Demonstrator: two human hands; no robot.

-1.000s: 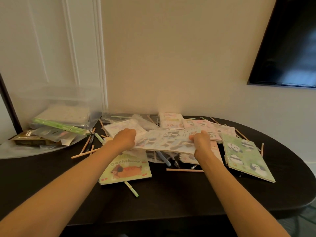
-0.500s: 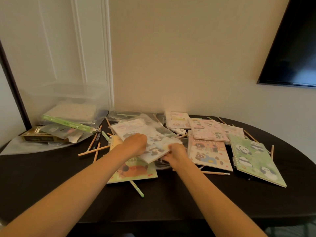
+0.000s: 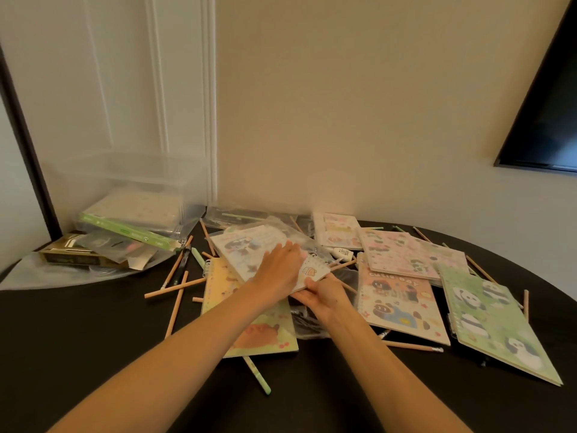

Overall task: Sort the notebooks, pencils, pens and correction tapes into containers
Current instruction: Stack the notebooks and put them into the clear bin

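A pale notebook with cartoon animals (image 3: 249, 245) lies tilted in the middle of the dark table (image 3: 78, 332). My left hand (image 3: 278, 273) lies flat on top of it and my right hand (image 3: 324, 295) grips its near right edge from below. Under it is a yellow-green notebook (image 3: 268, 335). To the right lie a cream dog notebook (image 3: 399, 301), a pink one (image 3: 402, 254) and a green panda one (image 3: 493, 320). Wooden pencils (image 3: 178, 301) and a mint pen (image 3: 257, 375) are scattered around. A white correction tape (image 3: 342, 253) sits behind my hands.
A clear plastic bin (image 3: 125, 182) stands at the back left with a green-edged book inside. A gold box (image 3: 71, 257) and plastic bags lie in front of it. A dark screen (image 3: 549, 120) hangs on the right wall.
Both hands have carried the pale notebook leftward off the pile, uncovering the cream dog notebook. My right hand has closed in beside my left.
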